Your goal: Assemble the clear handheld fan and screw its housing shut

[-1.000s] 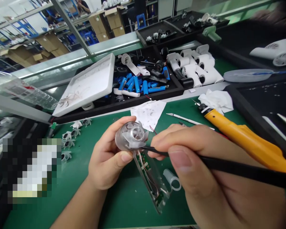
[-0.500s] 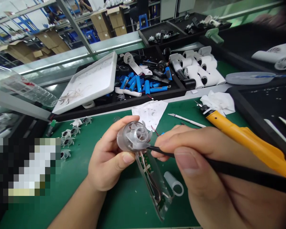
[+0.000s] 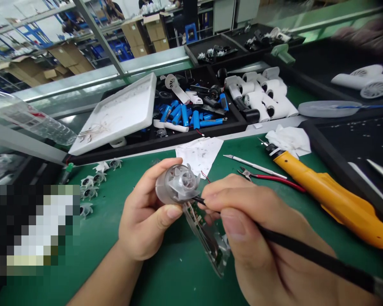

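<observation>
Green-matted factory bench (image 3: 178,276) in a workshop: the left hand (image 3: 143,216), fingers clamped around a clear plastic fan housing (image 3: 175,185) with a circuit board (image 3: 204,238) running down from it; the right hand (image 3: 245,221), fingers pinched on a slim black tool (image 3: 309,250), its tip touching the housing's lower edge.

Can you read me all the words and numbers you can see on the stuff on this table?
No words or numbers here are sharp enough to quote.
Clear plastic water bottle: a label with red print, too blurred to read.
Flat green circuit board: tiny white marks, too small to read.
</observation>
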`<move>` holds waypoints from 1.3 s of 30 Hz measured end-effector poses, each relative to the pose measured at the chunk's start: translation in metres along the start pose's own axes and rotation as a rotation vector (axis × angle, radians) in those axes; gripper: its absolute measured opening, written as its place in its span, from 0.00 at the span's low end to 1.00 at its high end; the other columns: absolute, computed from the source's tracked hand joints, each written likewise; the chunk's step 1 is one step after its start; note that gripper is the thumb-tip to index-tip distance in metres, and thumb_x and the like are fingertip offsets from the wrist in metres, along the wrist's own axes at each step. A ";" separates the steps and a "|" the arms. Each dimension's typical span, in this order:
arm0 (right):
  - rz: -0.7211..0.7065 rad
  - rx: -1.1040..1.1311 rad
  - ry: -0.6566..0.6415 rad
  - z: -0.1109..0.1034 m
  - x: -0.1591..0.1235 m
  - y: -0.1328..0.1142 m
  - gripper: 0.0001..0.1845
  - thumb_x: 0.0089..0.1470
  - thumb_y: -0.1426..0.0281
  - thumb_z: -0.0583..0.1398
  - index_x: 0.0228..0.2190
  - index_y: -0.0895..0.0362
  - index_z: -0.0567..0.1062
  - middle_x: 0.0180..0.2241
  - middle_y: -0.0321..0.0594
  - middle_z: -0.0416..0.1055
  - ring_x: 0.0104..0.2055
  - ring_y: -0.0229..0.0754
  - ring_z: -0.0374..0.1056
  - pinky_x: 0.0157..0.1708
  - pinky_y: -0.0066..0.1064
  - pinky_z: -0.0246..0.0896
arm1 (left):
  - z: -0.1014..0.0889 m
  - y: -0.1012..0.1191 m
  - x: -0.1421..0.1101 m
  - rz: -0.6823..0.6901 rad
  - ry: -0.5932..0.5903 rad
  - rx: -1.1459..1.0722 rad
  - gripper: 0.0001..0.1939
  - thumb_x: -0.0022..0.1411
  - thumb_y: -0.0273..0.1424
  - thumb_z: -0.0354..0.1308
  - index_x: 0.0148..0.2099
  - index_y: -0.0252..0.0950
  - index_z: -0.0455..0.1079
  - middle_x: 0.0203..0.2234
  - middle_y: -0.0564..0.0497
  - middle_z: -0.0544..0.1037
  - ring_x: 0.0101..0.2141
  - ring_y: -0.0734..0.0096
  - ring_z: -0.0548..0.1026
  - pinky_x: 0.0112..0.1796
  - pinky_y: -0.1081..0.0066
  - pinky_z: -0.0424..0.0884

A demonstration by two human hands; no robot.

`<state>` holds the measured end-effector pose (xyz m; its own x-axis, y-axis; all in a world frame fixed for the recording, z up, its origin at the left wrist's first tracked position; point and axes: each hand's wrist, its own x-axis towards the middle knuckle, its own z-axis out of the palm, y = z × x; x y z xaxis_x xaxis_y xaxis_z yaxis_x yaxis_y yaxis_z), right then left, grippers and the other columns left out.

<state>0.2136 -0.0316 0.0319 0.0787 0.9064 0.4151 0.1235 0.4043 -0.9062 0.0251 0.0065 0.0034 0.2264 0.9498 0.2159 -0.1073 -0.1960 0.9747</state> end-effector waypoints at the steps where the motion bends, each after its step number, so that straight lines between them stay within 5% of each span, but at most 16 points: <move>1: -0.032 -0.020 -0.002 0.003 -0.002 0.001 0.06 0.61 0.72 0.62 0.36 0.48 0.78 0.39 0.34 0.80 0.43 0.45 0.77 0.45 0.35 0.75 | 0.000 0.000 0.000 0.001 0.010 -0.004 0.24 0.61 0.37 0.67 0.59 0.45 0.72 0.43 0.48 0.79 0.38 0.64 0.77 0.39 0.71 0.77; 5: -0.074 -0.005 0.023 0.014 -0.005 0.004 0.07 0.64 0.74 0.57 0.38 0.51 0.75 0.39 0.34 0.78 0.43 0.40 0.75 0.43 0.30 0.72 | 0.001 -0.004 -0.002 0.012 0.036 -0.010 0.24 0.61 0.35 0.67 0.60 0.44 0.72 0.43 0.48 0.79 0.38 0.62 0.78 0.38 0.70 0.77; 13: 0.080 0.074 0.032 0.016 -0.001 0.017 0.12 0.70 0.69 0.53 0.36 0.52 0.74 0.38 0.34 0.73 0.36 0.35 0.70 0.32 0.26 0.67 | 0.004 -0.007 -0.001 0.062 -0.027 0.241 0.23 0.68 0.33 0.62 0.63 0.48 0.68 0.45 0.51 0.79 0.38 0.68 0.78 0.42 0.73 0.76; 19: 0.225 0.230 0.032 0.016 -0.001 0.018 0.14 0.71 0.64 0.52 0.36 0.52 0.75 0.34 0.35 0.72 0.31 0.37 0.72 0.25 0.28 0.68 | 0.000 -0.009 -0.006 0.137 -0.022 0.444 0.29 0.68 0.31 0.60 0.69 0.47 0.60 0.56 0.46 0.73 0.50 0.62 0.76 0.49 0.71 0.73; 25: 0.132 0.222 -0.005 0.005 -0.002 0.012 0.13 0.71 0.66 0.52 0.36 0.50 0.75 0.41 0.36 0.74 0.37 0.39 0.74 0.35 0.32 0.74 | -0.002 -0.001 -0.002 0.126 -0.058 0.210 0.26 0.67 0.29 0.62 0.64 0.53 0.68 0.50 0.54 0.79 0.46 0.71 0.77 0.49 0.78 0.73; 31: -0.027 -0.062 0.002 -0.004 0.003 0.003 0.13 0.70 0.68 0.52 0.35 0.53 0.74 0.32 0.33 0.75 0.30 0.35 0.74 0.29 0.26 0.71 | -0.004 -0.002 -0.002 0.050 -0.089 0.049 0.26 0.65 0.30 0.64 0.64 0.43 0.69 0.50 0.47 0.79 0.47 0.64 0.77 0.49 0.71 0.75; 36: -0.183 -0.210 0.189 0.005 0.013 -0.027 0.15 0.69 0.64 0.53 0.32 0.51 0.75 0.28 0.36 0.74 0.27 0.38 0.73 0.29 0.32 0.68 | -0.006 -0.004 -0.002 0.076 -0.106 0.075 0.26 0.66 0.31 0.64 0.64 0.41 0.68 0.54 0.47 0.77 0.51 0.63 0.76 0.53 0.73 0.73; 39: -0.110 -0.131 0.197 0.009 0.014 -0.040 0.13 0.66 0.59 0.57 0.32 0.49 0.76 0.30 0.38 0.74 0.27 0.42 0.74 0.27 0.35 0.67 | -0.007 -0.002 -0.001 0.110 -0.115 0.127 0.26 0.66 0.31 0.63 0.65 0.39 0.68 0.54 0.48 0.78 0.52 0.63 0.76 0.54 0.73 0.73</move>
<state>0.2009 -0.0339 0.0731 0.2473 0.8115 0.5295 0.2677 0.4680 -0.8422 0.0184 0.0072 0.0007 0.3296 0.8884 0.3195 -0.0160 -0.3331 0.9428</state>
